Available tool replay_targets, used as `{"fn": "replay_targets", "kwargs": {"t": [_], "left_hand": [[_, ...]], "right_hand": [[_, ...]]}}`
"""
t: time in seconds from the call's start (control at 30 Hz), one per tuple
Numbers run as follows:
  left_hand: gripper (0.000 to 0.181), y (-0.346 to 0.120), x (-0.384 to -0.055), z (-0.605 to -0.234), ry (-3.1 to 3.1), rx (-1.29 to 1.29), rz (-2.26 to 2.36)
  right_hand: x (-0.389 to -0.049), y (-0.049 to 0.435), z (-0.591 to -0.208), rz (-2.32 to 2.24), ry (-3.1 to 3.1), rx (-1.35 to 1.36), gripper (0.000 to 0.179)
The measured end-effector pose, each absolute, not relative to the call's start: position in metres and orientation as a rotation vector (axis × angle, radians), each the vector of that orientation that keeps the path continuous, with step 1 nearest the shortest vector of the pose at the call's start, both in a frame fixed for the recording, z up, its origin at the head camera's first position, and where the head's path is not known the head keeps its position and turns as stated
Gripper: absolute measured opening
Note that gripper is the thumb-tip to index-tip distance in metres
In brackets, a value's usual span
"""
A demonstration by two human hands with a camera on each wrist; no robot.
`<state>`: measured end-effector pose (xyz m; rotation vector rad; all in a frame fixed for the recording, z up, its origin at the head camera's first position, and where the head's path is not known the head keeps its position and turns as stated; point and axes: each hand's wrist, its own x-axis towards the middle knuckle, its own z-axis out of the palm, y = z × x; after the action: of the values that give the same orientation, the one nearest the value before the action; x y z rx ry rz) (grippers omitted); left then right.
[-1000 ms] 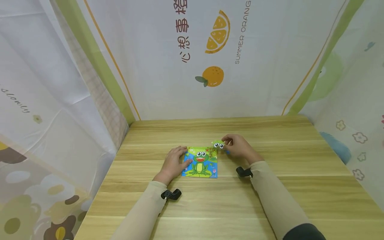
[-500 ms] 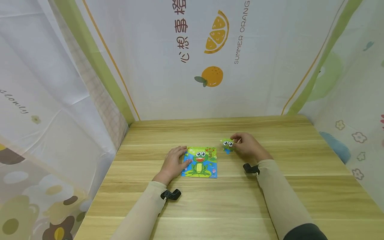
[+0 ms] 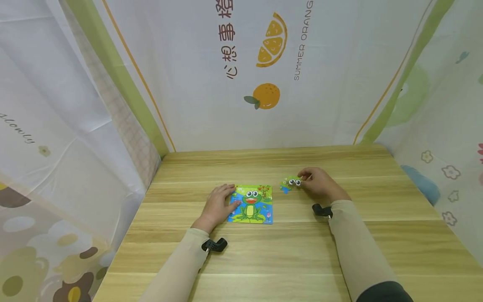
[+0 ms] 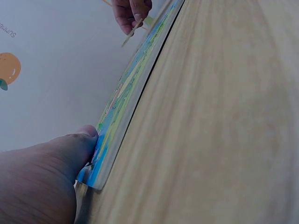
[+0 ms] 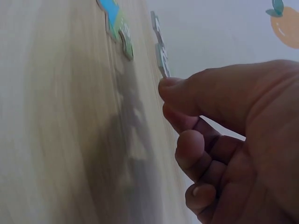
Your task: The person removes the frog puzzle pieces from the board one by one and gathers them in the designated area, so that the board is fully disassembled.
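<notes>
A square frog jigsaw puzzle [image 3: 250, 205] lies flat on the table, its picture showing a green frog on blue and green. My left hand [image 3: 216, 207] rests at its left side, fingers fairly straight along the edge, thumb [image 4: 86, 135] on the puzzle's surface. To the right, my right hand [image 3: 318, 183] pinches a puzzle piece [image 3: 295, 182] printed with two big eyes, between thumb and forefinger. The right wrist view shows this piece [image 5: 161, 51] edge-on, raised off the table. A second, green-and-blue puzzle piece [image 3: 285, 189] lies on the table, partly covered by the held one.
The wood-grain table [image 3: 241, 260] ends at a white curtain [image 3: 196, 84] printed with oranges. Patterned cloth [image 3: 445, 126] hangs at both sides. A small black camera [image 3: 215, 244] sits on each wrist.
My right hand has moved rightward with the eye piece, away from the puzzle's upper right corner. More of the loose green-and-blue piece now shows. The left hand has stayed in place.
</notes>
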<state>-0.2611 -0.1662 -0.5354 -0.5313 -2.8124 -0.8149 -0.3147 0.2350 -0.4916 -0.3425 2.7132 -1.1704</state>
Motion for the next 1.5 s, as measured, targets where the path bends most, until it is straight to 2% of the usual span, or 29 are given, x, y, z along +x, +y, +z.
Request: {"fn": "replay_targets", "kwargs": {"t": [0.77,1.17,1.5], "left_hand": [[0.06,-0.166,-0.261,-0.534,-2.842,-0.526,-0.8],[0.06,-0.166,-0.261,-0.534,-2.857,-0.505,-0.785],[0.06,-0.165,-0.259,-0.533,-2.862,-0.484,-0.781]], "right_hand": [[-0.312,0.26,-0.494,-1.12,2.711,-0.322,0.028],[-0.314,0.261,-0.495,-1.074,2.74,-0.392,0.021],[-0.317,0.263,-0.502,-1.053,2.743,-0.377,0.023]]}}
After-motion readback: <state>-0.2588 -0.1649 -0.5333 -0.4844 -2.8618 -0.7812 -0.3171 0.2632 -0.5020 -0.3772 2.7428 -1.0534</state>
